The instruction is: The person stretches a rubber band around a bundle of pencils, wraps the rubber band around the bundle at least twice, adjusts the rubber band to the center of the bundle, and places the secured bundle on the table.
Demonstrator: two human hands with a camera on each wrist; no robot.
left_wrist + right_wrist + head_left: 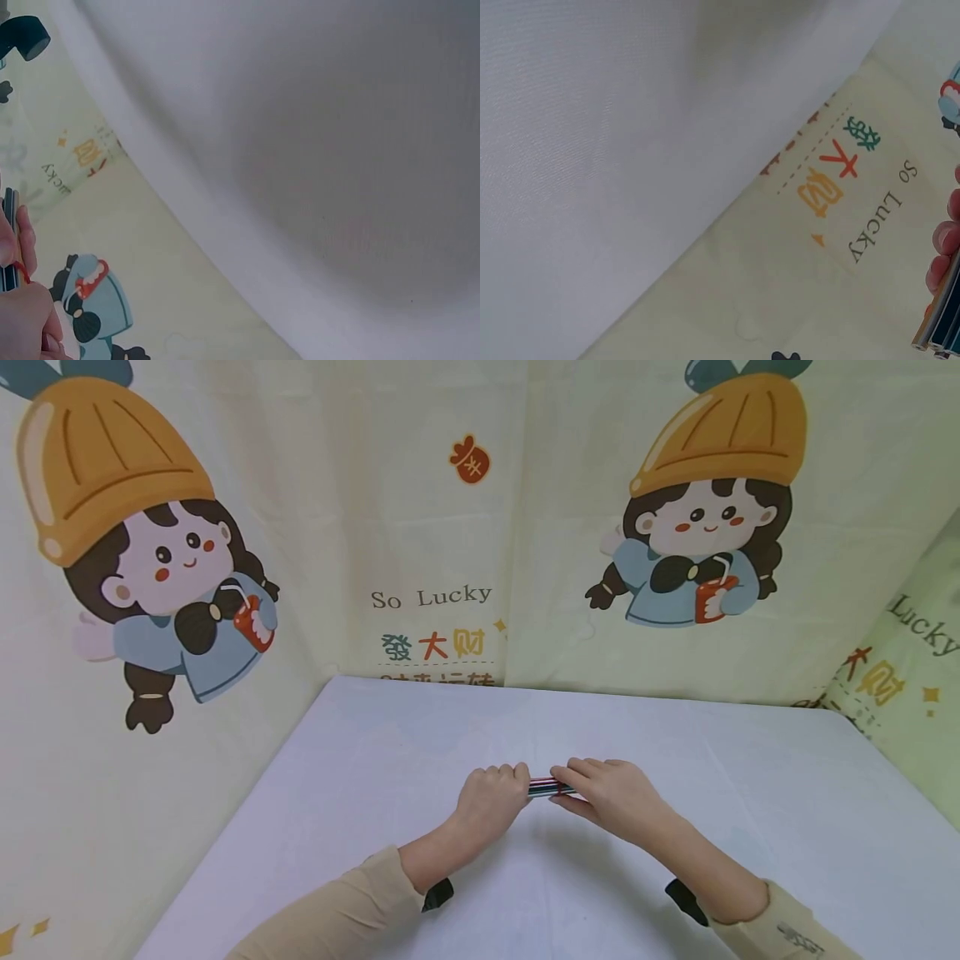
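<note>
Both hands up off the table mid-span. We've got the left hand fist-curled round one end of a pencil bundle, and the right hand w/ fingers wrapped on the other end. Bundle lies horizontal between them, only a short bit showing; red, green and dark shafts.

Room: white table surface bare on all sides of the hands, front-left edge runs diag. toward us, far edge butts the backdrop. Backdrop walls it in at back, left and right.

Text: "So Lucky" plus Chinese chars under it on the backdrop; same print again at far right.

R wrist cam: pencil butt ends at frame corner, fingers next to them. L wrist cam: fingers on dark shafts.
</note>
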